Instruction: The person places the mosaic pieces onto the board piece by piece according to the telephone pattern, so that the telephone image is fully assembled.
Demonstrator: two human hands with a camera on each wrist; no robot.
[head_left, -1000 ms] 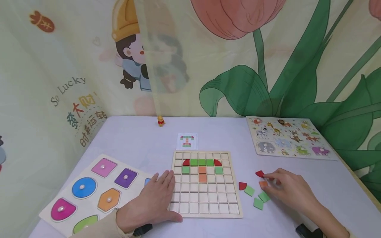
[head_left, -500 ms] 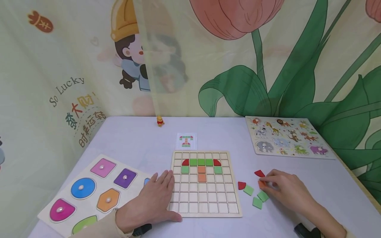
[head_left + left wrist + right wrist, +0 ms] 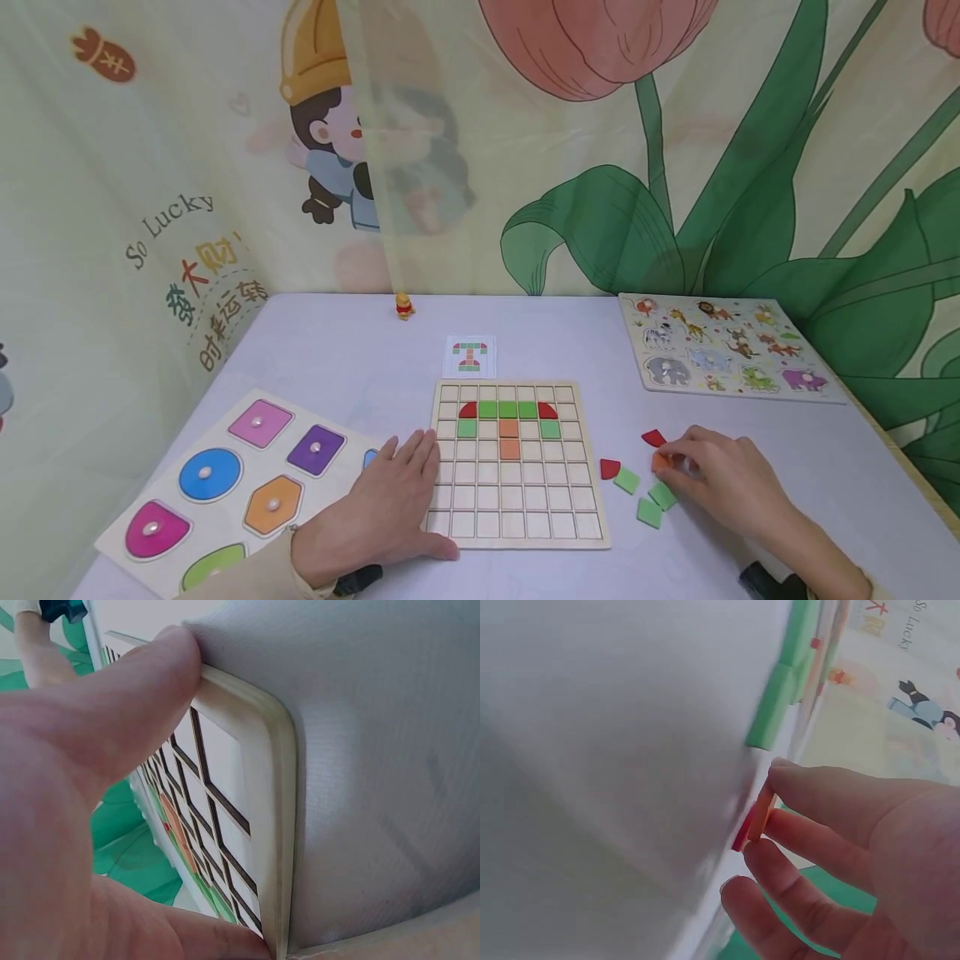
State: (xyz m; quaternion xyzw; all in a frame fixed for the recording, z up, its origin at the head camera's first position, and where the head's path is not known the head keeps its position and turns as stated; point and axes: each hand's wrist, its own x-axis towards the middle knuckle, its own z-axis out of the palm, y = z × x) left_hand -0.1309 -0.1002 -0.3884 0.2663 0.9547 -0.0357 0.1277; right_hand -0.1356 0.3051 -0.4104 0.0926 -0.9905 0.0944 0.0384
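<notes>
My left hand (image 3: 393, 500) lies with straight fingers along the left edge of a wooden grid board (image 3: 536, 497), its thumb at the front edge. In the left wrist view, thumb and fingers touch the board's frame (image 3: 276, 772) about one corner. Red, green and orange tiles fill some upper cells of the board. Right of it, my right hand (image 3: 723, 477) pinches an orange square tile (image 3: 763, 811) between thumb and fingers, tilted on edge. Close by lie a red quarter-round tile (image 3: 610, 469), another red tile (image 3: 653, 437) and several green square tiles (image 3: 649, 512).
Behind the board lies a small pattern card (image 3: 470, 357). A shape puzzle with knobs (image 3: 247, 467) sits at the left, partly under my left arm. An animal puzzle (image 3: 735, 346) lies at the back right, and a tiny bear figure (image 3: 404, 307) stands at the back edge.
The orange tile has been tipped up in my right hand's pinch, just in front of the red tile. My left hand and the board stay where they were.
</notes>
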